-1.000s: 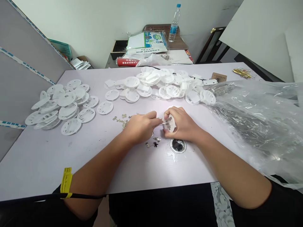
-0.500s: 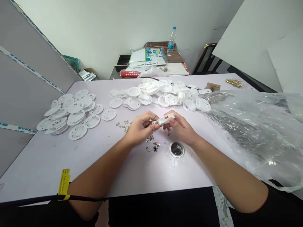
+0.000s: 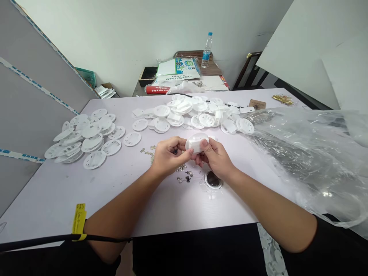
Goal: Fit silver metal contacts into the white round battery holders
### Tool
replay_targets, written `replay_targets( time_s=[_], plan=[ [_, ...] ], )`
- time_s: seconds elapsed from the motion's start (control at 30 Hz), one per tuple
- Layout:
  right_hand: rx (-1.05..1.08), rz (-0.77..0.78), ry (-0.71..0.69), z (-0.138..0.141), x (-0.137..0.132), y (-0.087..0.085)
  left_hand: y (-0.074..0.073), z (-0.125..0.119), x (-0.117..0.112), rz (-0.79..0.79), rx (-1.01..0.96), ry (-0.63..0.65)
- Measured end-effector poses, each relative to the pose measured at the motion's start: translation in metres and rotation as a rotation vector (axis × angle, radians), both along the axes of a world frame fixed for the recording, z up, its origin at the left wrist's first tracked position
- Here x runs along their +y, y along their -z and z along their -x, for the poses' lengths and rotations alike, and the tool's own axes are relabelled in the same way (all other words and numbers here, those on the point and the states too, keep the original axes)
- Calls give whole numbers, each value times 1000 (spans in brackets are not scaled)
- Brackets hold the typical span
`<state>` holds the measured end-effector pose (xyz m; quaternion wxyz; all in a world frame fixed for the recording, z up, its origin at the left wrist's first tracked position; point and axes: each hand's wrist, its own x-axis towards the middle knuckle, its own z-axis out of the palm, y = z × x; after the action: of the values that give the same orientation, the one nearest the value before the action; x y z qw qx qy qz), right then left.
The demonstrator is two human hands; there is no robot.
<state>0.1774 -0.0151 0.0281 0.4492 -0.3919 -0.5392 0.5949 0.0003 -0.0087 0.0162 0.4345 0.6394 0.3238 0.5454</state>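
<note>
My left hand (image 3: pixel 168 155) and right hand (image 3: pixel 216 158) both pinch one round white plastic disc (image 3: pixel 196 142) above small metal clips (image 3: pixel 184 173), between a seemingly finished left pile of white discs (image 3: pixel 86 136) and an untouched-looking far heap of white discs (image 3: pixel 195 113).

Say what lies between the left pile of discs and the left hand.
Head view: a few small metal clips on bare table, close to the left hand.

Pale lilac table (image 3: pixel 57 199), plain white wall (image 3: pixel 115 38) beyond its far edge, grey taped partition (image 3: pixel 23 111) along its left edge, cluttered side table (image 3: pixel 214 69) behind, soft even light
</note>
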Motion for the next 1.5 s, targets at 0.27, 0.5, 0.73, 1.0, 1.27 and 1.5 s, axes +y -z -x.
replay_targets(
  time_s=[0.27,0.5,0.73,1.0,1.27,1.5],
  plan=[
    [5,50,9,-4,5,-3,-2,4,9,-368,340,-193],
    [-200,-194,190,-29,23,-1,-9,40,23,-262,746,220],
    [-432,-314,228,-34,24,3,-8,36,20,-124,983,339],
    [-466,-316,203,-33,23,4,-5,34,21,-141,871,321],
    [-486,-348,200,-36,24,3,-6,37,25,74,637,247],
    [-533,-422,136,-33,21,1,-2,35,26,241,236,146]
  ],
)
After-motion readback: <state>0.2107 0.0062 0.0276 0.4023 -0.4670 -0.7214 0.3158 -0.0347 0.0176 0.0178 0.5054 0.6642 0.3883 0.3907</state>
